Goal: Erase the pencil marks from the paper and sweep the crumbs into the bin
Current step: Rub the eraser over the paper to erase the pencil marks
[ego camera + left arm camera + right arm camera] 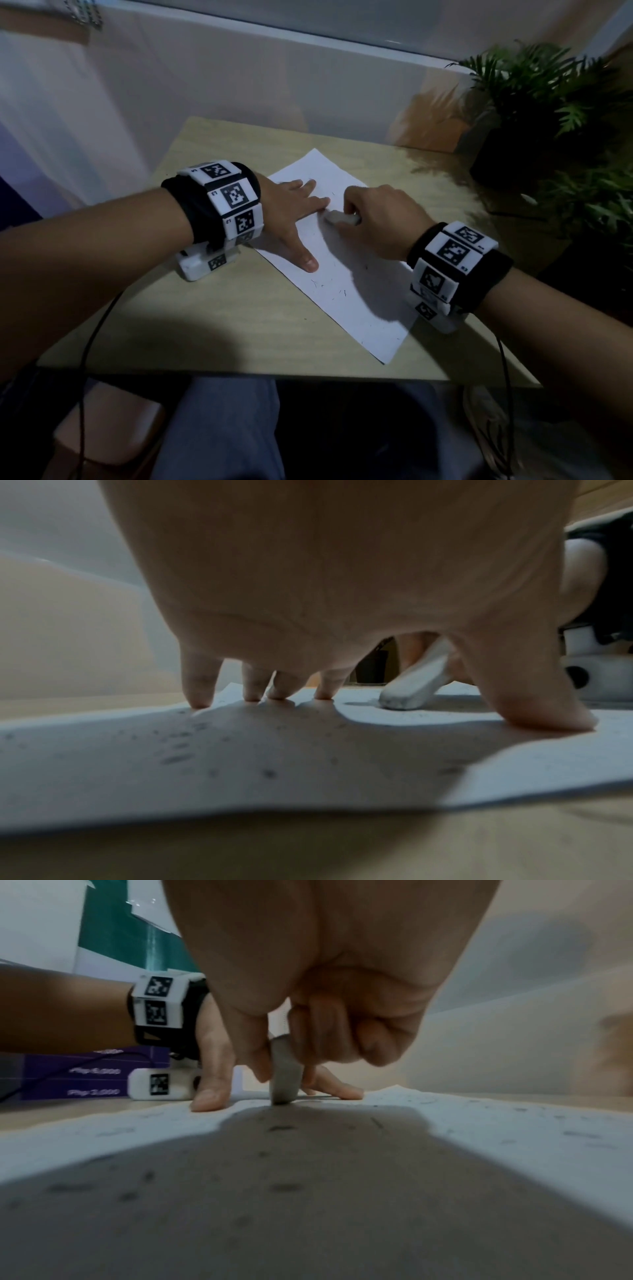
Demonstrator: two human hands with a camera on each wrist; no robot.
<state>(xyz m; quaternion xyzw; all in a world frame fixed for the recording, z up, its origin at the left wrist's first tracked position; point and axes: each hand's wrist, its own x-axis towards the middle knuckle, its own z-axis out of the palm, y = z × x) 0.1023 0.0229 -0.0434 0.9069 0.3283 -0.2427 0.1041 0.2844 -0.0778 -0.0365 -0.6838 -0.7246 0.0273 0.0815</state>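
Observation:
A white sheet of paper [356, 291] lies at an angle on the wooden table [212, 322], dotted with small dark crumbs [329, 287]. My left hand [294, 212] lies flat on the paper's far left part, fingers spread and pressing down [202, 696]. My right hand [376, 216] pinches a white eraser [337, 217] between thumb and fingers, its tip touching the paper just beside the left fingertips. The left wrist view shows the eraser [414, 685] tilted with its end on the sheet. In the right wrist view the eraser [284, 1074] stands on edge on the paper [479, 1123]. No bin shows.
Potted green plants [544, 113] stand at the table's far right corner. A pale wall runs behind the table. Purple boxes [78, 1074] sit beyond the table's left side. Cables hang from both wrists over the near edge. My legs are under the table.

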